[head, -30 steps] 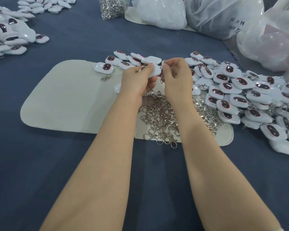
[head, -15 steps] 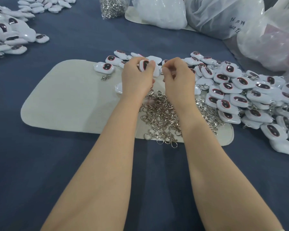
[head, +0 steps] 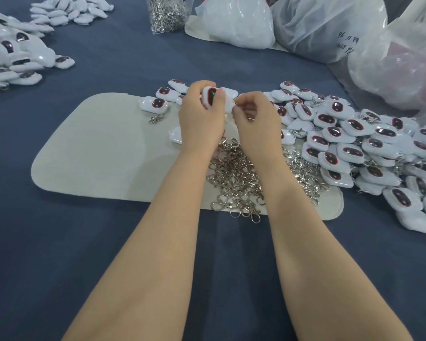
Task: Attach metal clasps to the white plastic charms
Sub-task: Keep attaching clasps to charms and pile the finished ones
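1. Currently the white charm (head: 210, 94) sits above the far edge of the mat (head: 96, 156), gripped in the left hand (head: 199, 119). The right hand (head: 256, 119) pinches what seems to be a metal clasp (head: 235, 102), mostly hidden, at the charm's right end.
2. A loose pinch on so small a clasp could drop it into the clasp heap (head: 241, 175) below. It could also miss the charm's loop, which is hidden.
3. Both forearms cross the heap, so a dragged wrist could sweep clasps off the mat onto the table (head: 59, 242).
4. Counted: one charm in hand, one clasp in the fingers and one stray clasp (head: 155, 118) on the mat. The heap is too tangled to count.
5. Farther out are three charm piles, each too many to count: a large pile (head: 354, 143) at right and two at far left. There is also one bag of clasps (head: 166, 11) and at least three plastic bags (head: 325, 25).
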Tool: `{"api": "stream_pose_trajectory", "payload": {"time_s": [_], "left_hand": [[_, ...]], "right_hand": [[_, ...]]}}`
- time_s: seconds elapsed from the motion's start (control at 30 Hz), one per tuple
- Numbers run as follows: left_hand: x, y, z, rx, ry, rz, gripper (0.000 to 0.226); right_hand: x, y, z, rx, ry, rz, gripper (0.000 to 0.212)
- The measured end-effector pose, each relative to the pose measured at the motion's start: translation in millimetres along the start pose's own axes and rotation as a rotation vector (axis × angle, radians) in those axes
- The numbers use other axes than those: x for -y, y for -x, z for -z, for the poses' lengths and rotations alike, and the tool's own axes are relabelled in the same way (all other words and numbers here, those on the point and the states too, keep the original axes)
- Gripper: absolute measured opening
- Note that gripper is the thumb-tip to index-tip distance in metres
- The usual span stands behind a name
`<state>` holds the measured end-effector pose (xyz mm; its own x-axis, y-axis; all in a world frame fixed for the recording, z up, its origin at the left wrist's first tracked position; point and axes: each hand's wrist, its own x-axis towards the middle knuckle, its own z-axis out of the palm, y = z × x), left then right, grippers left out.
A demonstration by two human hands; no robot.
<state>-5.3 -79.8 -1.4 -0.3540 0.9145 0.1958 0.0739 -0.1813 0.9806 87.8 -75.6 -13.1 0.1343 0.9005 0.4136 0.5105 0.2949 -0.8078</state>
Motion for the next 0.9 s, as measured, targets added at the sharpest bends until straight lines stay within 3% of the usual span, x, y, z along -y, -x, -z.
{"api": "stream_pose_trajectory", "payload": {"time_s": [0.2, 0.53, 0.73, 0.9], "left_hand": [[-0.5, -1.2, 1.2, -0.009, 0.282, 0.306, 0.006], [-2.2, -2.2, 1.7, 0.074, 0.442, 0.465, 0.02], [0.6, -2.6, 1.8, 0.021, 0.323, 0.359, 0.005], [1.1, -1.1, 1.1, 0.01, 0.003, 0.008, 0.016]], "right_hand": [[2.9, -1.1, -1.2, 0.013, -0.127, -0.098, 0.021], [6.6, 1.9, -3.7, -0.129, -0.188, -0.044, 0.013], [4.0, 2.5, -1.8, -0.099, 0.037, 0.058, 0.01], [0.6, 2.1, 0.1, -0.047, 0.127, 0.073, 0.013]]}}
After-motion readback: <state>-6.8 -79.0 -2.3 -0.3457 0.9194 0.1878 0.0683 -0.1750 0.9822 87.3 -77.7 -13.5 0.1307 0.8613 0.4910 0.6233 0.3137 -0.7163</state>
